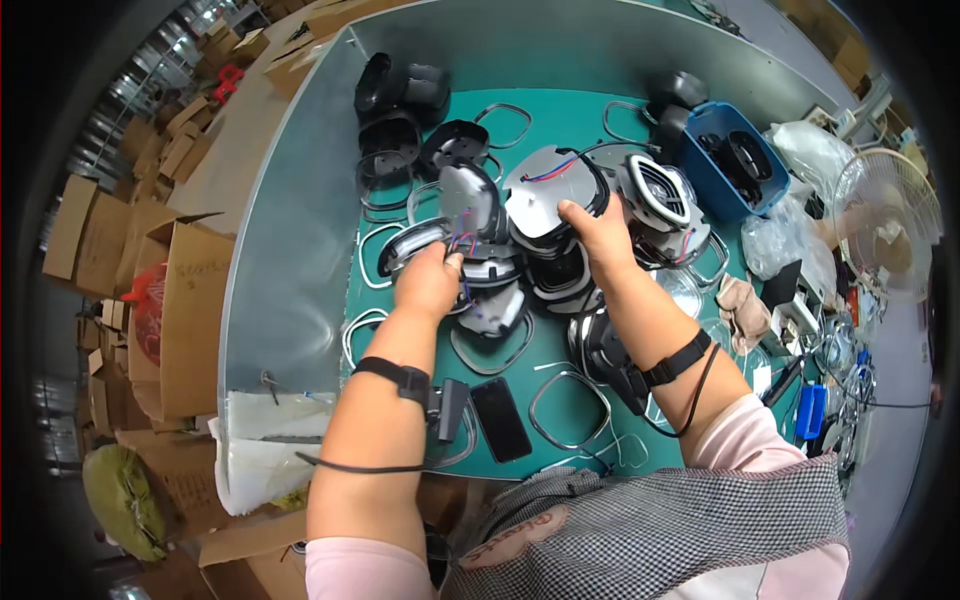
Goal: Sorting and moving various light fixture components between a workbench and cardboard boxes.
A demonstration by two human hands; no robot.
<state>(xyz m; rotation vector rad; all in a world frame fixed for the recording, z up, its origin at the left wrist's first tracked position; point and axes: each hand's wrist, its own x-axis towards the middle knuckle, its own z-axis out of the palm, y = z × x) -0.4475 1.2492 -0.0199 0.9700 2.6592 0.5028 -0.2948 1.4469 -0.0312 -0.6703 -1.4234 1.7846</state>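
Observation:
My right hand (602, 237) grips the edge of a rounded housing (548, 190) with a silver top plate and black sides. Its thumb lies on the plate, where red and blue wires show. My left hand (430, 282) is closed beside a thin bundle of red and blue wires (466, 240); what its fingers pinch is partly hidden. Around it are more silver-and-black housings, one tilted (468, 198) just above the hand and one (492, 312) below it. A white-rimmed part with a slotted grille (658, 190) lies right of my right hand.
Grey metal walls (285, 250) border the green bench. Black shells (388, 140) and loose ring gaskets (570, 408) lie about. A phone (500, 420) rests near the front. At right stand a blue bin (712, 180) of black parts and a fan (885, 225). Cardboard boxes (195, 320) fill the left floor.

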